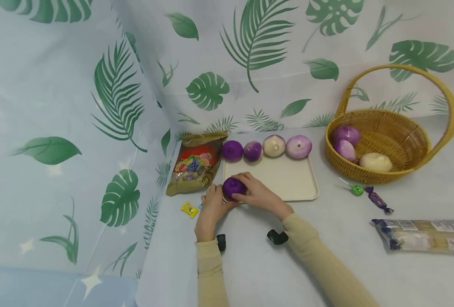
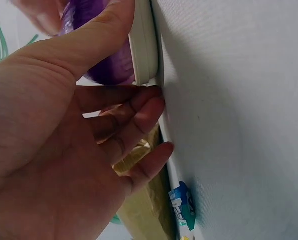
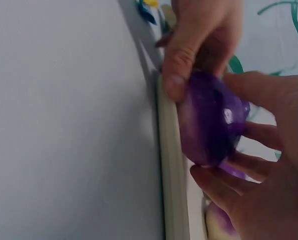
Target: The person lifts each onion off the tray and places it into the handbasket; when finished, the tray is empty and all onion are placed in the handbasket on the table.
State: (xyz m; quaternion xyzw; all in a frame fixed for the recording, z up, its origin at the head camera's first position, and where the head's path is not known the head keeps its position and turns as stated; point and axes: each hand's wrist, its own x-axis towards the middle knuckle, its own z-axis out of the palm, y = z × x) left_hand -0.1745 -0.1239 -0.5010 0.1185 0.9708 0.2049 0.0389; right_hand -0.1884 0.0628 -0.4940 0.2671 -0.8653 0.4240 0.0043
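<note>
My right hand [image 1: 260, 192] curls its fingers around a glossy purple turnip [image 1: 232, 187] at the near left corner of a cream tray [image 1: 288, 183]. In the right wrist view the turnip [image 3: 208, 122] sits against the tray's rim [image 3: 171, 165]. My left hand [image 1: 211, 209] is at that same corner. Its thumb [image 2: 96, 37] lies over the rim beside the turnip, while the other fingers reach around the outside, with tips close to the table. Along the tray's far edge several turnips [image 1: 274, 146] stand in a row, ranging from purple to whitish.
A gold candy bag [image 1: 196, 164] lies left of the tray. Yellow [image 1: 189, 209] and blue [image 2: 182, 205] wrapped candies lie near my left hand. To the right are a wicker basket [image 1: 376, 170] holding 3 turnips, a green lollipop [image 1: 357, 190], a purple candy [image 1: 378, 199] and a long packet [image 1: 426, 235].
</note>
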